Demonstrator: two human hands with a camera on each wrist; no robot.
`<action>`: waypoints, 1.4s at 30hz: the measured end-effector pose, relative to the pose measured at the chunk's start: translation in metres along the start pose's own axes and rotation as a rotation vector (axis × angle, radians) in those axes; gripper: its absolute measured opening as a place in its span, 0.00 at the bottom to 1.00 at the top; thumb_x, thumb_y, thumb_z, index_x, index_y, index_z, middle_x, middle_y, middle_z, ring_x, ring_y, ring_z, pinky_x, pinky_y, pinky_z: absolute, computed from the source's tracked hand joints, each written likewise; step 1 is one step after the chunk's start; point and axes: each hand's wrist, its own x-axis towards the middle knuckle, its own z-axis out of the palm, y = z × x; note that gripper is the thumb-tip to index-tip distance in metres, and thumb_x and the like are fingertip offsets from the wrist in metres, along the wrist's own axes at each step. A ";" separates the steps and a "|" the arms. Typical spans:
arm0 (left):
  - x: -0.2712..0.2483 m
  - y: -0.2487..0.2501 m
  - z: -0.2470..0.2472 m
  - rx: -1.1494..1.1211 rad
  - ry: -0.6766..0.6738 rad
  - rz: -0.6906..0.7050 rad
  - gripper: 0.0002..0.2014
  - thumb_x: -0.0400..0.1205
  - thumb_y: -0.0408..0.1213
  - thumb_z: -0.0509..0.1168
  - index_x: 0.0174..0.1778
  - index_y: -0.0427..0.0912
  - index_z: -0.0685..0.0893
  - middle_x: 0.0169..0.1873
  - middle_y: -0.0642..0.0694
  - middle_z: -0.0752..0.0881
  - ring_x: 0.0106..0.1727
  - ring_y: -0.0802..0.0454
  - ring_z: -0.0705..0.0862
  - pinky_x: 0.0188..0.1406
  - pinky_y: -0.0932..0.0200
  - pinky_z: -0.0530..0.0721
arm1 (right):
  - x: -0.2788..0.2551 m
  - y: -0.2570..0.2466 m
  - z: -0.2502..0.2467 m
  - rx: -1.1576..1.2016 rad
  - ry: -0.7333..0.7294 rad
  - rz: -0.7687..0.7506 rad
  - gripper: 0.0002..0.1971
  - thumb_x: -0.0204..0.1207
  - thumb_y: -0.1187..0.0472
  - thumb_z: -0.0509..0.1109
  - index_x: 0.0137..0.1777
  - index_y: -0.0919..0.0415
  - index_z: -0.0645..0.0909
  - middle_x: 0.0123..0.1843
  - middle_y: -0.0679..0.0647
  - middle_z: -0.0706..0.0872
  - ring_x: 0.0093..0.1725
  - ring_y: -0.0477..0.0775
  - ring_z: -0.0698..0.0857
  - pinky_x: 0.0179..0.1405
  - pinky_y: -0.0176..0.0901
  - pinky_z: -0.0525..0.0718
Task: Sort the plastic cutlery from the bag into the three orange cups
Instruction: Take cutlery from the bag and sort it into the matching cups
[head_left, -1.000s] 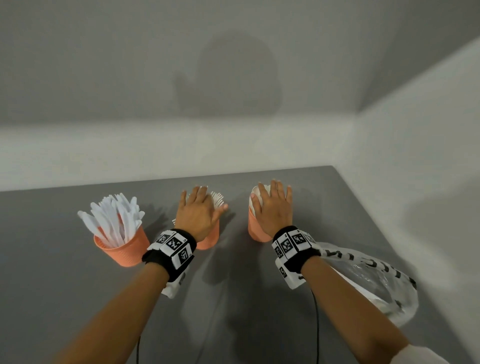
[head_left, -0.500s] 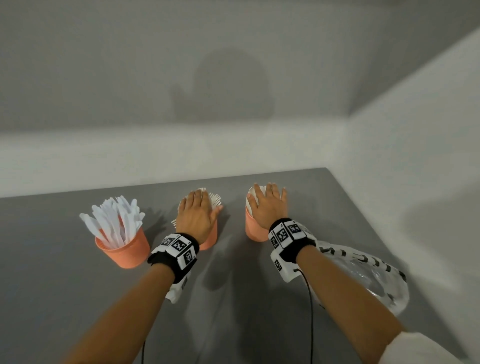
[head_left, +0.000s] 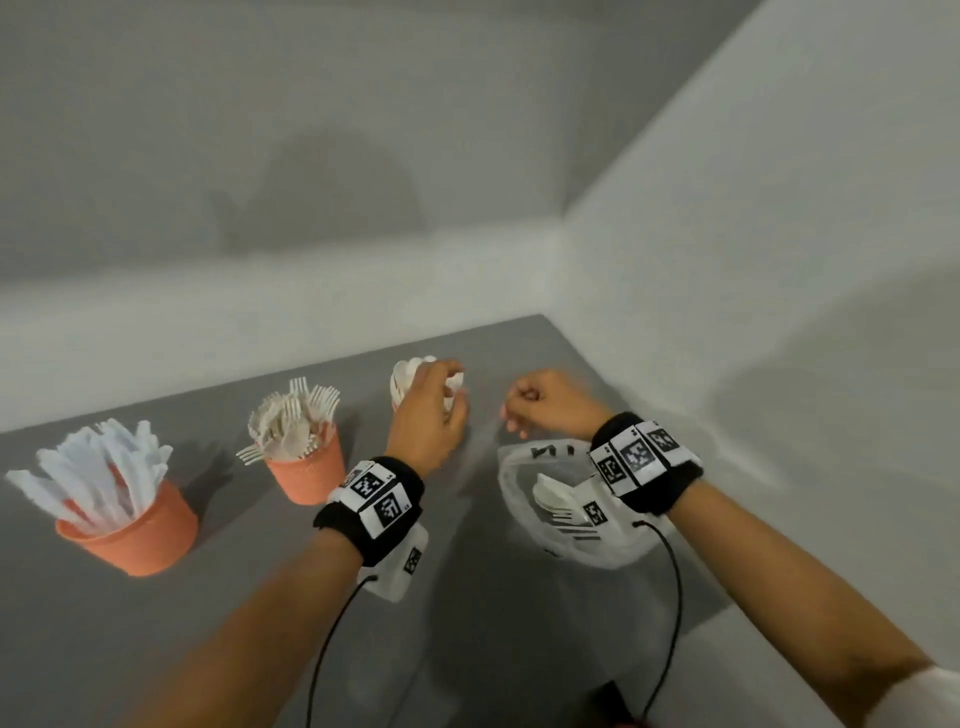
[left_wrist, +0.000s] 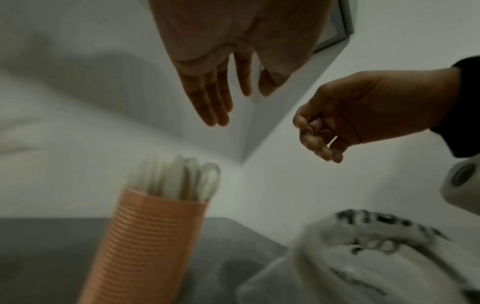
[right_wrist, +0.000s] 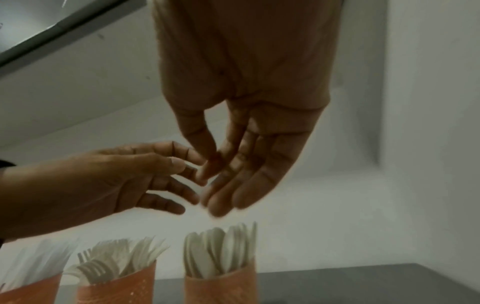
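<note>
Three orange cups stand in a row on the grey table (head_left: 156, 649). The left cup (head_left: 135, 535) holds white knives, the middle cup (head_left: 306, 473) forks, and the right cup (left_wrist: 145, 242) spoons (head_left: 408, 376). My left hand (head_left: 431, 415) hovers in front of the spoon cup with relaxed fingers, holds nothing, and hides that cup in the head view. My right hand (head_left: 540, 400) hangs loosely curled and empty above the clear plastic bag (head_left: 561, 519). A few white pieces of cutlery (head_left: 556, 499) lie inside the bag.
White walls meet in a corner just behind and to the right of the table. The table's right edge runs close past the bag. Wrist-camera cables (head_left: 670, 597) hang under both forearms.
Both hands have lifted off the cups they covered. The left hand moved right, from the fork cup to the spoon cup. The right hand moved right and now hangs above the bag.
</note>
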 end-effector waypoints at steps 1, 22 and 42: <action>-0.003 0.003 0.013 -0.045 -0.038 0.001 0.14 0.80 0.37 0.58 0.58 0.37 0.78 0.56 0.39 0.81 0.48 0.44 0.82 0.52 0.45 0.82 | -0.010 0.012 -0.005 -0.076 -0.075 0.076 0.10 0.77 0.67 0.64 0.35 0.64 0.84 0.38 0.65 0.89 0.28 0.49 0.83 0.35 0.38 0.82; -0.038 0.010 0.115 0.014 -0.406 -0.422 0.24 0.78 0.29 0.62 0.71 0.39 0.69 0.66 0.36 0.79 0.66 0.39 0.78 0.64 0.53 0.75 | -0.044 0.134 0.034 -0.573 -0.141 0.294 0.20 0.74 0.53 0.70 0.63 0.60 0.76 0.62 0.60 0.80 0.62 0.63 0.80 0.64 0.53 0.78; -0.006 0.017 0.116 0.260 -0.288 -0.484 0.23 0.82 0.28 0.53 0.76 0.36 0.64 0.69 0.33 0.75 0.69 0.36 0.75 0.67 0.52 0.73 | -0.033 0.120 0.002 -0.011 0.231 -0.096 0.05 0.77 0.68 0.64 0.47 0.59 0.80 0.41 0.56 0.85 0.41 0.53 0.82 0.42 0.43 0.78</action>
